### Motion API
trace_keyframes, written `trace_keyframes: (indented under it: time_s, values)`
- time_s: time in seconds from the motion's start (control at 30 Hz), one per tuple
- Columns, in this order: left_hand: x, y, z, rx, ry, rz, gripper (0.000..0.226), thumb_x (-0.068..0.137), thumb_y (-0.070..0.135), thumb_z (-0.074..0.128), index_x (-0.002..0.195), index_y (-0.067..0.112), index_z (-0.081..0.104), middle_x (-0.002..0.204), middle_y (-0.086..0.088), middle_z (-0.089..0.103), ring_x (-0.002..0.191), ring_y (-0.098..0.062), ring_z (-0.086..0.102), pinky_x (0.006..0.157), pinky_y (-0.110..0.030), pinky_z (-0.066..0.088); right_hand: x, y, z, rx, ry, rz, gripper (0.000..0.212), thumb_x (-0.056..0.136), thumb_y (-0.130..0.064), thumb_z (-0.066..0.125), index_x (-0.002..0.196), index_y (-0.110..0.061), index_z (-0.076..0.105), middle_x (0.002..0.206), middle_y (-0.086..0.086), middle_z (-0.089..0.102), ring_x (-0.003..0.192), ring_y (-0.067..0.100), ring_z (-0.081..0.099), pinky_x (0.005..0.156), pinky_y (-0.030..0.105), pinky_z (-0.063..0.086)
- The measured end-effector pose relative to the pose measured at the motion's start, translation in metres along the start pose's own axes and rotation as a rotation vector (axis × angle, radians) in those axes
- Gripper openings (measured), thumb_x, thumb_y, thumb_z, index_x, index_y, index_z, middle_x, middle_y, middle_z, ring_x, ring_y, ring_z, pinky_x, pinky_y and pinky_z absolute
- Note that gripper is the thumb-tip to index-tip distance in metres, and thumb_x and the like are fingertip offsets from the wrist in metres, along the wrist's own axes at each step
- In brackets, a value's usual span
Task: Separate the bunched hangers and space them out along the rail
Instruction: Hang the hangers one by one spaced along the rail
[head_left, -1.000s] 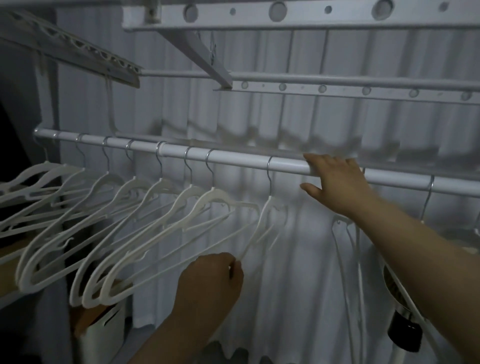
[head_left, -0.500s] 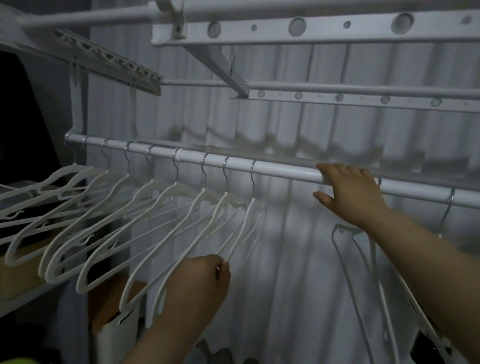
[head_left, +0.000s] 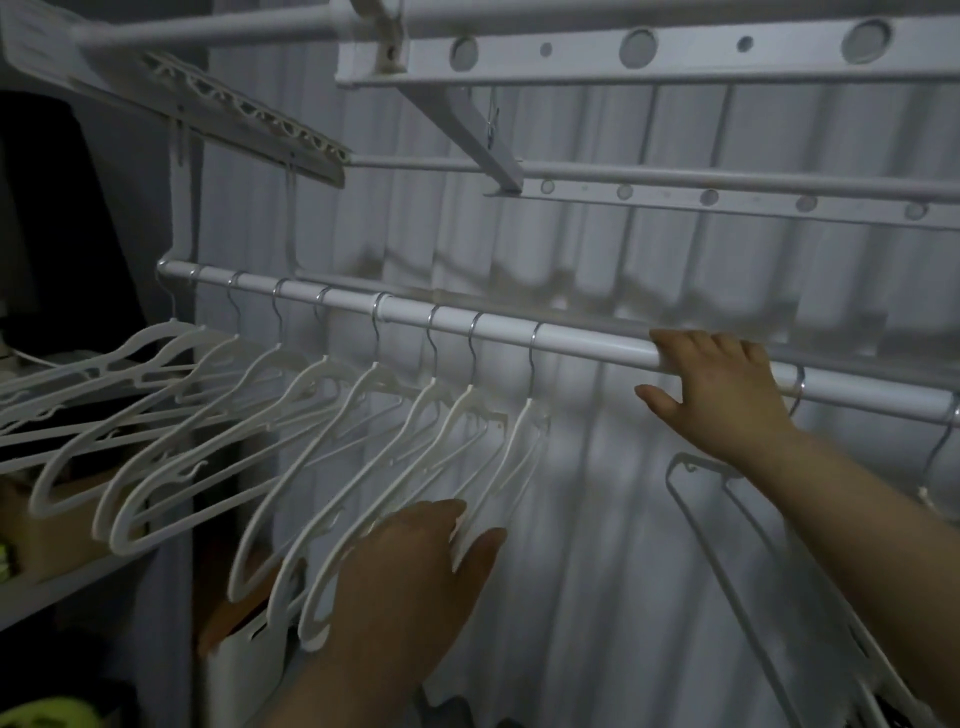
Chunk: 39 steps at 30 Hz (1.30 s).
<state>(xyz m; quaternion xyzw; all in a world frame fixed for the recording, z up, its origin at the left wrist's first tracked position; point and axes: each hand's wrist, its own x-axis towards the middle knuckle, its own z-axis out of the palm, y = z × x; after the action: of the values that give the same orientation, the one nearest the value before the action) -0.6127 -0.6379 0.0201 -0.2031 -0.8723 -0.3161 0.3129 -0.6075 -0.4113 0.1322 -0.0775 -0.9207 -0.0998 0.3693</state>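
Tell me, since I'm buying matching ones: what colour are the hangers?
White hangers with silvery metal hooks; head view shows it best.

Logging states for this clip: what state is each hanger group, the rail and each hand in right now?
rail: hangers hooked along it.
left hangers: hooked on, spaced apart.
right hangers: hooked on, close together.
left hand: touches nearest hangers' lower ends; grip unclear.
right hand: rests on rail, fingers laid over it.
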Motion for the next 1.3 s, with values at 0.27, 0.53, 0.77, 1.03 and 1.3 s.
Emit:
trace_keyframes:
  time_s: [0.27, 0.53, 0.77, 1.03, 1.3]
  values:
    - [0.013, -0.050, -0.040, -0.058, 0.233, 0.067, 0.039, 0.080, 0.037, 0.039, 0.081, 0.014, 0.072, 0.079, 0.002, 0.070, 0.076, -0.014, 0.058, 0.060, -0.018, 0.037, 0.029, -0.061, 0.012, 0.076, 0.005, -0.119, 0.057, 0.088, -0.037, 0.053, 0.137, -0.013, 0.037, 0.137, 0.010, 0.047, 0.126, 0.028, 0.040, 0.105, 0.036, 0.020]
    - [0.032, -0.084, -0.026, -0.120, 0.189, -0.124, 0.037, 0.089, 0.030, 0.052, 0.123, 0.016, 0.055, 0.128, -0.001, 0.055, 0.119, -0.018, 0.048, 0.090, -0.024, 0.035, 0.042, -0.081, 0.023, 0.075, 0.009, -0.073, 0.056, 0.088, -0.040, 0.052, 0.136, -0.013, 0.039, 0.135, 0.012, 0.049, 0.123, 0.030, 0.044, 0.103, 0.037, 0.024]
    - [0.050, -0.099, -0.008, 0.092, -0.093, -0.199, 0.040, 0.093, 0.035, 0.044, 0.130, 0.020, 0.044, 0.124, 0.000, 0.059, 0.094, -0.017, 0.061, 0.082, -0.025, 0.045, 0.046, -0.078, 0.021, 0.045, 0.000, -0.028, 0.053, 0.089, -0.039, 0.051, 0.133, -0.011, 0.042, 0.126, 0.014, 0.057, 0.114, 0.032, 0.052, 0.096, 0.038, 0.033]
    - [0.049, -0.106, 0.003, 0.239, -0.085, -0.118, 0.024, 0.095, 0.023, 0.036, 0.106, 0.017, 0.057, 0.073, 0.006, 0.056, 0.063, -0.009, 0.051, 0.047, -0.017, 0.026, 0.047, -0.080, 0.022, -0.018, -0.025, -0.046, 0.050, 0.090, -0.042, 0.047, 0.130, -0.013, 0.045, 0.127, 0.010, 0.056, 0.114, 0.031, 0.052, 0.095, 0.039, 0.033]
    - [0.044, -0.110, -0.003, 0.122, -0.023, -0.169, 0.017, 0.093, 0.017, 0.039, 0.086, 0.017, 0.055, 0.053, 0.009, 0.035, 0.045, -0.003, 0.030, 0.041, -0.013, 0.018, 0.047, -0.084, 0.022, -0.004, -0.031, -0.056, 0.052, 0.090, -0.041, 0.048, 0.132, -0.013, 0.043, 0.130, 0.011, 0.054, 0.118, 0.031, 0.049, 0.097, 0.038, 0.031]
